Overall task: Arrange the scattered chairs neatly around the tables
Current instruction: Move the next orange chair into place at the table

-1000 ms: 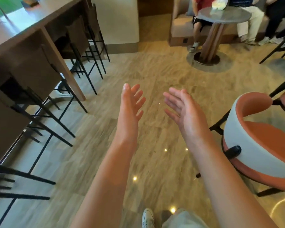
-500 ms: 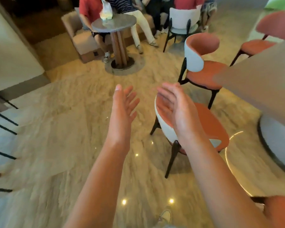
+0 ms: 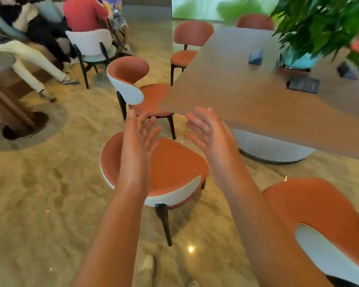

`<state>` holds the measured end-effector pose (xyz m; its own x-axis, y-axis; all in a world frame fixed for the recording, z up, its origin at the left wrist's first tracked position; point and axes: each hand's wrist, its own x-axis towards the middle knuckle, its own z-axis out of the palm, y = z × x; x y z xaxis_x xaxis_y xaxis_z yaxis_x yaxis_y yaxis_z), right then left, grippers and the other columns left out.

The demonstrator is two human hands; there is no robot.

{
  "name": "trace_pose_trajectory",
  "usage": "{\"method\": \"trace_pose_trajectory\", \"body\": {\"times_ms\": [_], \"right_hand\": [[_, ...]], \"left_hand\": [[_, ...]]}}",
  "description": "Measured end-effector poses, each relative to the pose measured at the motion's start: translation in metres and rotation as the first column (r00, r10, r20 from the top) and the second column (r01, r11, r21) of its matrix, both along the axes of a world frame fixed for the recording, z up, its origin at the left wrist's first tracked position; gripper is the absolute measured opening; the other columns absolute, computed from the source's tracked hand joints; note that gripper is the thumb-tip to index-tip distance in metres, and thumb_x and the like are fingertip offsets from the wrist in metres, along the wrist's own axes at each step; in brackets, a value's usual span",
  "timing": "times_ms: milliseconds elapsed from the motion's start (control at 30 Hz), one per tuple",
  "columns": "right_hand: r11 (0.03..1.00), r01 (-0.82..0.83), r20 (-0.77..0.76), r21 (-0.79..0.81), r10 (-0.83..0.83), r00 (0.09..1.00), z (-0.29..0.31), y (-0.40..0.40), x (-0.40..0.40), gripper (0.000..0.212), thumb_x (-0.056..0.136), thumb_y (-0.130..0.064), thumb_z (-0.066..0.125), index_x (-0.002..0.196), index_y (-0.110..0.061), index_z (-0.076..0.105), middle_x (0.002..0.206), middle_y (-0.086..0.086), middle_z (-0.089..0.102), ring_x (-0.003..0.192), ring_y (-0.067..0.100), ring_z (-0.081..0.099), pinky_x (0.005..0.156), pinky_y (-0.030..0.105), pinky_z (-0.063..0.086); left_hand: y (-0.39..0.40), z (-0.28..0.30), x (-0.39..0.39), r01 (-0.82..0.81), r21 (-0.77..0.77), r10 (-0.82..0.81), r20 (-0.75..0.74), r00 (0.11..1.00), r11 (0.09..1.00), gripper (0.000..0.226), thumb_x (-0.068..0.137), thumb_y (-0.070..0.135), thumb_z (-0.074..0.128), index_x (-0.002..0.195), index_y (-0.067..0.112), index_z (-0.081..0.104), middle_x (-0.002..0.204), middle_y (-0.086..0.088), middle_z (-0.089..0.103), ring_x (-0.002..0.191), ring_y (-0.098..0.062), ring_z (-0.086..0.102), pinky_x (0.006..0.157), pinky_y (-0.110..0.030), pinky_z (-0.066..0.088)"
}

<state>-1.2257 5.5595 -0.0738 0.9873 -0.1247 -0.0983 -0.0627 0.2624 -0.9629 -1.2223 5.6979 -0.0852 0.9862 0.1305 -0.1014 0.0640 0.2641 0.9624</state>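
Head view: both hands out in front, released, fingers straight and spread, palms facing each other, holding nothing. Left hand [image 3: 140, 139] hovers over the near chair [image 3: 174, 166], an orange seat w/ white back rim; its front legs are hidden by the seat, and whether either hand touches it can't be told. Right hand [image 3: 210, 131] is just beside the desk [image 3: 247, 85] edge, near the corner. Desk's pale ribbed base [image 3: 272, 148] is partly covered by the top. A second chair [image 3: 133, 83] stands beyond the near one, seat partly tucked under the desk corner. A third chair [image 3: 327, 224] at lower right is cut off by the frame and partly behind the right forearm. A fourth chair [image 3: 190, 44] sits at the desk's far side, lower part hidden. On the desk: a blurred plant [image 3: 319, 23] in a teal pot, small dark items too smeared to ID. Seated people [image 3: 56, 32] at upper left, blurred and cropped, by a white chair [image 3: 91, 48]. Shoe tip [image 3: 146, 268] at the bottom.
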Motion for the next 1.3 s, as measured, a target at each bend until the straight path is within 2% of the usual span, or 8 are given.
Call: {"method": "trace_pose_trajectory", "body": {"times_ms": [300, 533, 767, 867, 1000, 1100, 1200, 1300], "right_hand": [[0.953, 0.303, 0.024, -0.012, -0.303, 0.953, 0.01, 0.009, 0.03, 0.05, 0.106, -0.042, 0.036, 0.145, -0.014, 0.049, 0.139, 0.002, 0.06, 0.128, 0.012, 0.056, 0.113, 0.039, 0.042], [0.82, 0.572, 0.011, -0.008, -0.572, 0.82, 0.011, 0.001, 0.018, 0.037, 0.105, -0.044, 0.038, 0.131, -0.025, 0.058, 0.129, -0.005, 0.066, 0.12, 0.006, 0.06, 0.108, 0.035, 0.046], [0.664, 0.747, 0.07, -0.025, -0.745, 0.664, 0.022, -0.028, -0.033, 0.031, 0.105, -0.044, 0.04, 0.126, -0.029, 0.057, 0.128, -0.005, 0.066, 0.122, 0.008, 0.06, 0.106, 0.034, 0.047], [0.602, 0.798, 0.083, -0.03, -0.794, 0.602, 0.025, -0.042, -0.06, 0.041, 0.094, -0.052, 0.043, 0.126, -0.031, 0.056, 0.128, -0.006, 0.066, 0.121, 0.006, 0.06, 0.106, 0.033, 0.047], [0.492, 0.87, 0.042, -0.019, -0.869, 0.492, 0.029, -0.066, -0.1, 0.036, 0.105, -0.043, 0.04, 0.132, -0.026, 0.055, 0.129, -0.003, 0.066, 0.121, 0.01, 0.06, 0.113, 0.043, 0.043], [0.417, 0.909, 0.051, -0.02, -0.907, 0.417, 0.036, -0.081, -0.133, 0.03, 0.106, -0.043, 0.038, 0.126, -0.029, 0.056, 0.127, -0.005, 0.066, 0.121, 0.009, 0.06, 0.113, 0.042, 0.043], [0.332, 0.943, 0.079, -0.029, -0.939, 0.333, 0.037, -0.093, -0.166, 0.04, 0.106, -0.043, 0.037, 0.134, -0.023, 0.057, 0.126, -0.007, 0.068, 0.12, 0.006, 0.061, 0.111, 0.039, 0.045], [0.296, 0.954, 0.086, -0.04, -0.95, 0.299, 0.034, -0.102, -0.19, 0.044, 0.106, -0.042, 0.036, 0.14, -0.02, 0.055, 0.128, -0.006, 0.068, 0.121, 0.005, 0.061, 0.109, 0.037, 0.046]], "left_hand": [[0.005, 0.009, 0.075, 0.29, 0.011, -0.29, -0.028, 0.957, 0.957, 0.061, 0.104, 0.06, 0.021, 0.147, 0.026, 0.049, 0.147, 0.004, 0.055, 0.13, -0.012, 0.056, 0.116, -0.043, 0.035], [-0.029, 0.017, 0.102, 0.591, -0.003, -0.591, -0.021, 0.807, 0.807, 0.063, 0.103, 0.06, 0.019, 0.147, 0.025, 0.049, 0.148, 0.002, 0.054, 0.13, -0.011, 0.056, 0.117, -0.043, 0.034], [-0.076, 0.021, 0.074, 0.786, 0.031, -0.787, 0.047, 0.616, 0.617, 0.069, 0.095, 0.072, 0.024, 0.145, 0.031, 0.05, 0.144, 0.007, 0.057, 0.129, -0.008, 0.057, 0.115, -0.041, 0.035], [-0.099, 0.025, 0.056, 0.836, 0.031, -0.836, 0.057, 0.547, 0.549, 0.067, 0.097, 0.07, 0.024, 0.144, 0.031, 0.052, 0.143, 0.007, 0.059, 0.127, -0.008, 0.058, 0.117, -0.044, 0.035], [-0.135, 0.034, 0.023, 0.895, 0.063, -0.896, 0.076, 0.437, 0.441, 0.067, 0.101, 0.067, 0.021, 0.145, 0.029, 0.053, 0.142, 0.009, 0.058, 0.128, -0.005, 0.057, 0.114, -0.04, 0.036], [-0.16, 0.039, -0.006, 0.924, 0.069, -0.924, 0.098, 0.369, 0.376, 0.066, 0.101, 0.064, 0.018, 0.145, 0.029, 0.053, 0.143, 0.009, 0.057, 0.126, -0.004, 0.056, 0.109, -0.036, 0.038], [-0.182, 0.04, -0.036, 0.952, 0.064, -0.951, 0.089, 0.295, 0.301, 0.066, 0.102, 0.063, 0.017, 0.146, 0.028, 0.051, 0.144, 0.008, 0.056, 0.122, 0.0, 0.055, 0.101, -0.031, 0.04], [-0.196, 0.037, -0.061, 0.964, 0.056, -0.964, 0.074, 0.256, 0.26, 0.066, 0.102, 0.062, 0.018, 0.147, 0.027, 0.05, 0.146, 0.005, 0.054, 0.124, -0.002, 0.055, 0.11, -0.036, 0.038]]}}
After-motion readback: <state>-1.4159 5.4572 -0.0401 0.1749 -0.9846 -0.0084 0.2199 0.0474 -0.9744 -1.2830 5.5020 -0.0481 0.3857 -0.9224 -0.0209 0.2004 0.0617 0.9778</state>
